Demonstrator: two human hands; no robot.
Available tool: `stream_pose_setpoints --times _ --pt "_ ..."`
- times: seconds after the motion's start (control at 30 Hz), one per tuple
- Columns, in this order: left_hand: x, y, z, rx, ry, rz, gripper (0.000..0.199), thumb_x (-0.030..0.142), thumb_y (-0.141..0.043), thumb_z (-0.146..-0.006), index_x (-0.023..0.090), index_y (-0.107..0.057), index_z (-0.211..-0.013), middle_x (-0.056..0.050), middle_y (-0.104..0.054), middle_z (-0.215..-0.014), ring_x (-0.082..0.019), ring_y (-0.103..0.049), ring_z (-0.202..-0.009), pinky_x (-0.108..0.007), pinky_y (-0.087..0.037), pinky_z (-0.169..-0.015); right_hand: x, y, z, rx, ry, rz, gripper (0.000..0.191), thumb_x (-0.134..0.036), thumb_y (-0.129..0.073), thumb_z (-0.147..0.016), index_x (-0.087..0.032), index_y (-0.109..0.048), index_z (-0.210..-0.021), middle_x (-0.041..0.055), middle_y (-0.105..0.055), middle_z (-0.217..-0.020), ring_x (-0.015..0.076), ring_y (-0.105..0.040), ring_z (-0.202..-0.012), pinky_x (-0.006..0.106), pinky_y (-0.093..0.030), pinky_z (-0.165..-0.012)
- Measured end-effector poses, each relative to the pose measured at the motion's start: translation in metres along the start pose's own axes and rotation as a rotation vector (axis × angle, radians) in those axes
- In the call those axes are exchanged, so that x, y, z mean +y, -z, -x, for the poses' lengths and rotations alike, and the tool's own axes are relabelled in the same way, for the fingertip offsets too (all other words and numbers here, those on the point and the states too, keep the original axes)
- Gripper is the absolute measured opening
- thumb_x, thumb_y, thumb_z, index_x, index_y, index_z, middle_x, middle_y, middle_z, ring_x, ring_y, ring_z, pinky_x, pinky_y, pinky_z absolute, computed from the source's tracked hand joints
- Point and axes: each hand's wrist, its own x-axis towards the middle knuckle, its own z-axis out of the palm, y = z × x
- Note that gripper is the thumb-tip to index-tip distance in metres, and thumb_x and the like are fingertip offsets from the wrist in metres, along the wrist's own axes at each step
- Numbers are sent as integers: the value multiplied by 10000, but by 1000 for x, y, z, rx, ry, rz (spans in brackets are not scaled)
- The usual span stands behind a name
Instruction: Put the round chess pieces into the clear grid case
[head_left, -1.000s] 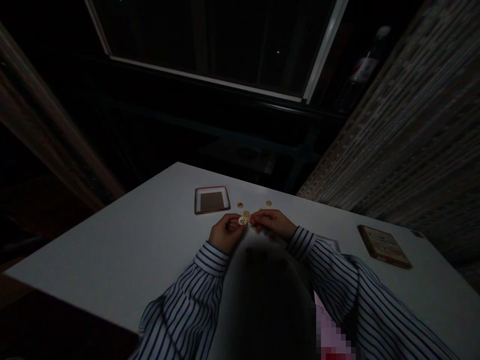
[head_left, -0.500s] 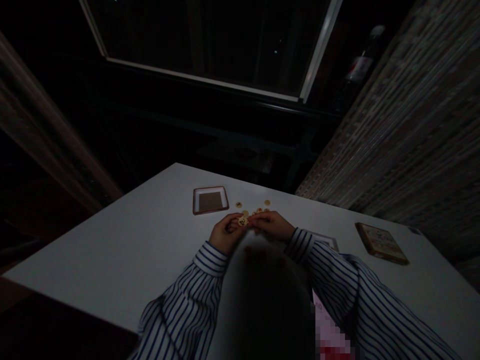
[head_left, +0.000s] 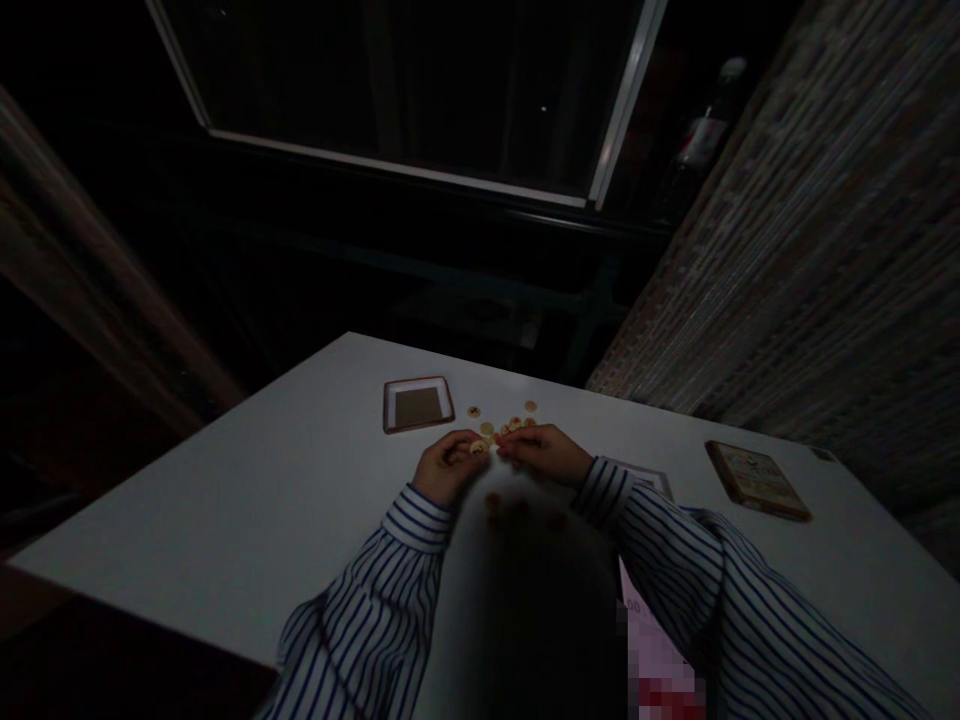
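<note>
"So, what are your hands doing?"

"With my left hand (head_left: 444,468) I'm pinching a round piece (head_left: 478,448), thumb below and fingers behind, its dark mark facing me. My right hand (head_left: 553,454) is just beside it, fingers bunched together and tips pointing at the left; whether I have anything between them, I cannot tell."

"And where is that piece, exactly?"

"Up off the bench (head_left: 225,490), in front of me, between my hands. Just beyond it lie more discs: a reddish-marked cluster (head_left: 516,425) close past my right fingertips, a plain pale disc (head_left: 487,428), a dark-marked disc (head_left: 473,411) and, a little apart, another disc (head_left: 531,406). Nearer to me, a few dim discs (head_left: 521,509) sit in the shadow, too dark to read."

"Anything else around you?"

"Yes, an open tray (head_left: 418,407) to the left, beyond my left hand, its floor brownish. Over on the right lies a flat patterned box (head_left: 757,480). A framed white sheet (head_left: 654,482) is partly hidden by my right sleeve (head_left: 667,540), which is striped blue and white. Farther off, a bottle (head_left: 701,140) with a pale and red label shows beside the right-hand curtain (head_left: 757,240)."
</note>
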Motion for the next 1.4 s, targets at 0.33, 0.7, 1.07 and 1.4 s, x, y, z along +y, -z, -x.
stream_pose_setpoints --times 0.33,0.7,1.07,1.4 --pt "8 -2 4 12 6 -44 282 300 -713 -531 134 -588 -721 22 -587 -572 -77 -512 -508 -197 -406 -523 -4 12 18 33 -21 -39 260 -300 -576 -694 -134 -633 -886 30 -641 -781 68 -518 -556 203 -417 -525" --pt "21 -20 15 -79 -26 -98 228 314 -666 -599 125 -607 -713 5 -575 -591 -83 -500 -524 -186 -405 -471 0 30 37 98 36 -6 234 -300 -580 -694 -140 -637 -855 19 -641 -733 88 -550 -595 245 -463 -619" --pt "24 -54 29 -79 43 -130 287 366 -647 -614 141 -643 -793 -38 -642 -726 -131 -576 -630 -226 -476 -548 3 45 60 145 43 -39 281 -313 -587 -676 -136 -628 -890 35 -649 -771 103 -549 -642 256 -446 -652" --pt "19 -80 30 -121 66 -149 295 335 -633 -638 145 -644 -863 -18 -653 -680 -97 -564 -521 -220 -470 -554 13 64 83 192 83 -52 312 -347 -569 -689 -139 -613 -918 62 -652 -830 113 -551 -662 265 -444 -643"
